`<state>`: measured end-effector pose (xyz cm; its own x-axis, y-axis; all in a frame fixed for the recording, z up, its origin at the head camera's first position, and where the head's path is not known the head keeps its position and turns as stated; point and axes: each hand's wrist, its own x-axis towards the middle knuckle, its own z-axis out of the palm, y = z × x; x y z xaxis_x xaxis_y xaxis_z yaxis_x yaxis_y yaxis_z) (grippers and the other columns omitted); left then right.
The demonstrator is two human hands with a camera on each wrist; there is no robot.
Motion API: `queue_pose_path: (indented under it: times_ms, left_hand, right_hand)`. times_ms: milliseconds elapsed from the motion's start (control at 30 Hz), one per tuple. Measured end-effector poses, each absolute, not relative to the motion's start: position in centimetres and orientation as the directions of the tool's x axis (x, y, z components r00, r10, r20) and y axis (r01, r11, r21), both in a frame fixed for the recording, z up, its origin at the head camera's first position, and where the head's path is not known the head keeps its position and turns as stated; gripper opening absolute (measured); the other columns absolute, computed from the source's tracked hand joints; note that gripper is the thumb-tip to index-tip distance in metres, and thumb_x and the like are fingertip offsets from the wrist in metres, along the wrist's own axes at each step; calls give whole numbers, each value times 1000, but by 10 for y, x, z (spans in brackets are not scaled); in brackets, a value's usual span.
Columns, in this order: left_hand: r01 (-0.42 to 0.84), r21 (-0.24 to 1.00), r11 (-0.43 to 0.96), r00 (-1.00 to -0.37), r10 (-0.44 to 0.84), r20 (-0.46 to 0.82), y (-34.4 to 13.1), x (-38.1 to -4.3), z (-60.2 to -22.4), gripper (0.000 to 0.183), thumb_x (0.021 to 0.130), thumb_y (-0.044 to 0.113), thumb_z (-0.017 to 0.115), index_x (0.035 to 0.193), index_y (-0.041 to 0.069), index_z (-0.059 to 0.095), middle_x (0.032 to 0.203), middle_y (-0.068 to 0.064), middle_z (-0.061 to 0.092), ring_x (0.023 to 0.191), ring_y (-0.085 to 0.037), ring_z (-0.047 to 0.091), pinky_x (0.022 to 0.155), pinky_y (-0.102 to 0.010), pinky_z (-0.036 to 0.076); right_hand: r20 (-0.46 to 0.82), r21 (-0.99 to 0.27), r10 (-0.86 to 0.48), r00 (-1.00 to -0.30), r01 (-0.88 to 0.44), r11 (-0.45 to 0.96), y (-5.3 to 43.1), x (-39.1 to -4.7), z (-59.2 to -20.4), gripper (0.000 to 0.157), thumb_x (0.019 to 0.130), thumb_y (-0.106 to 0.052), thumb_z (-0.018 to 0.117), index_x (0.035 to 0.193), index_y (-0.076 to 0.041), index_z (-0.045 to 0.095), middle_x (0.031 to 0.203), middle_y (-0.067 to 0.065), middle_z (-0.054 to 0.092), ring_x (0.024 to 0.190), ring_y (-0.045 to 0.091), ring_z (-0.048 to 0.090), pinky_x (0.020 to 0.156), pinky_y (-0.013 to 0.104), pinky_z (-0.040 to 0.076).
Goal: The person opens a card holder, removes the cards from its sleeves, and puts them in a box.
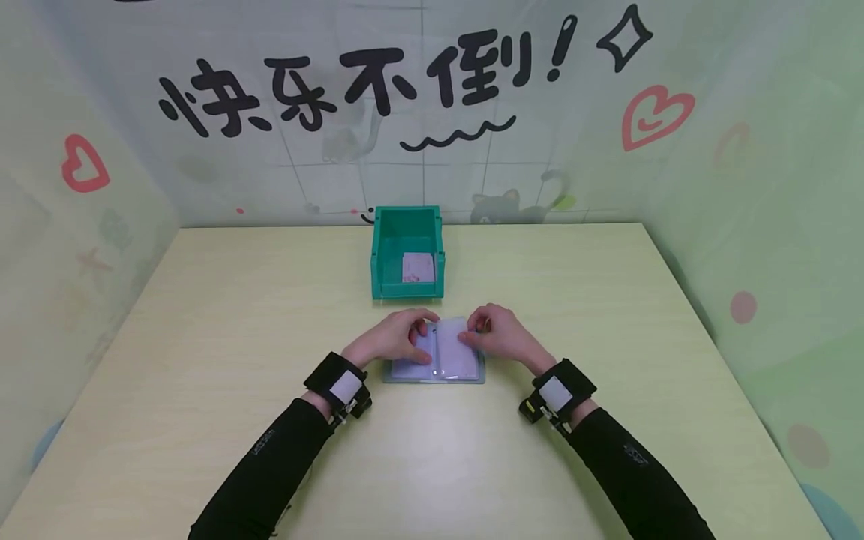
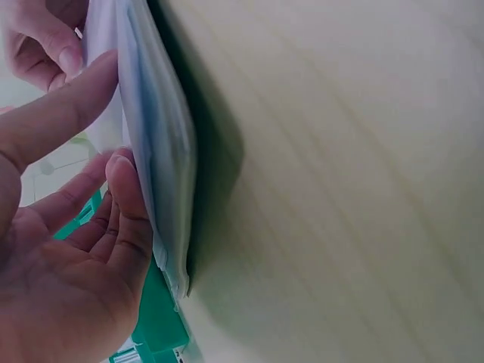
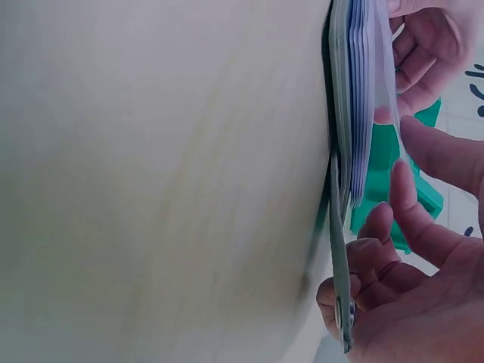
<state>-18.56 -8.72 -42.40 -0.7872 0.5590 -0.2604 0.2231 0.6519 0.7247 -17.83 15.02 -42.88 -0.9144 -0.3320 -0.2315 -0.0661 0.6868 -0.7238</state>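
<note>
A small card binder [image 1: 460, 358] with clear sleeve pages lies spread on the table below the green bin. My right hand [image 1: 502, 332] is at its right page; in the right wrist view the thumb and forefinger pinch the edge of a raised clear sleeve [image 3: 384, 68]. Below them a cover strap with a snap button [image 3: 342, 302] sticks out beside the curled fingers. My left hand [image 1: 397, 337] rests on the left page, thumb laid on it and fingertips touching the page near the spine.
The green bin [image 1: 406, 290] stands at the back middle of the pale wooden table [image 1: 236, 315], with pinkish cards [image 1: 418, 268] inside. Printed cloth walls [image 1: 763, 225] enclose the table at the back and both sides.
</note>
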Motion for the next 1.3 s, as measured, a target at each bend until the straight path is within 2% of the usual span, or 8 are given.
queue_pose_path:
  times_ms: [200, 333, 433, 567, 700, 833, 1067, 1300]
  left_hand:
    - [181, 776, 605, -783, 566, -258, -91, -188, -428, 63, 85, 10, 80, 140, 3, 51, 102, -9, 59, 87, -17, 52, 76, -23, 44]
    - [133, 836, 532, -777, 580, -245, -97, -189, -432, 58, 91, 10, 73, 141, -1, 47, 106, -11, 67, 90, -17, 57, 83, -26, 48]
    - [68, 869, 489, -778, 571, -261, -103, -189, -433, 51, 97, 15, 66, 141, -2, 47, 112, -12, 72, 99, -18, 63, 92, -31, 50]
    - [-15, 897, 442, -782, 553, -286, -110, -187, -432, 39, 104, 22, 56, 135, -2, 57, 117, -13, 74, 108, -18, 67, 100, -35, 52]
    - [-70, 914, 399, -800, 525, -290, -115, -187, -430, 36, 107, 27, 49, 119, -2, 69, 100, -9, 72, 98, -17, 68, 93, -32, 56]
    - [-107, 906, 410, -825, 472, -311, -118, -187, -428, 40, 105, 33, 52, 100, -1, 72, 79, 0, 57, 84, -15, 60, 81, -27, 51]
    - [-139, 852, 505, -877, 337, -343, -116, -184, -425, 20, 95, 16, 70, 101, -3, 74, 81, -6, 71, 63, -10, 66, 66, -24, 57]
    - [-101, 780, 618, -915, 251, -317, -113, -181, -422, 16, 90, 16, 76, 90, 0, 73, 72, -8, 70, 56, -12, 64, 59, -23, 54]
  right_hand:
    - [-256, -771, -354, -900, -31, 637, 148, -175, -427, 22, 97, -24, 65, 96, -5, 75, 85, 4, 63, 81, 17, 53, 68, 25, 41]
    - [-264, -808, -370, -891, -5, 589, 145, -173, -422, 27, 100, -25, 60, 93, -5, 75, 74, 0, 54, 72, 16, 49, 65, 25, 38]
    - [-251, -842, -400, -882, -5, 540, 142, -172, -421, 34, 104, -29, 54, 96, -4, 75, 75, 2, 49, 76, 16, 47, 68, 27, 34]
    - [-252, -869, -479, -840, -21, 494, 137, -172, -421, 43, 108, -34, 44, 111, -3, 75, 96, 9, 65, 97, 19, 54, 83, 30, 40]
    - [-282, -861, -536, -796, -36, 507, 133, -172, -422, 48, 109, -37, 38, 121, -5, 72, 115, 12, 68, 111, 23, 55, 95, 35, 43]
    - [-297, -828, -540, -788, -69, 556, 131, -173, -421, 47, 109, -36, 37, 126, -7, 70, 110, 11, 66, 108, 24, 54, 92, 35, 43]
    - [-227, -776, -534, -815, -180, 604, 139, -177, -426, 31, 101, -25, 60, 123, -7, 71, 93, 7, 59, 88, 19, 51, 74, 27, 39]
    - [-242, -679, -478, -844, -204, 705, 161, -182, -427, 50, 88, -24, 77, 134, -10, 63, 105, 10, 56, 96, 23, 49, 77, 30, 40]
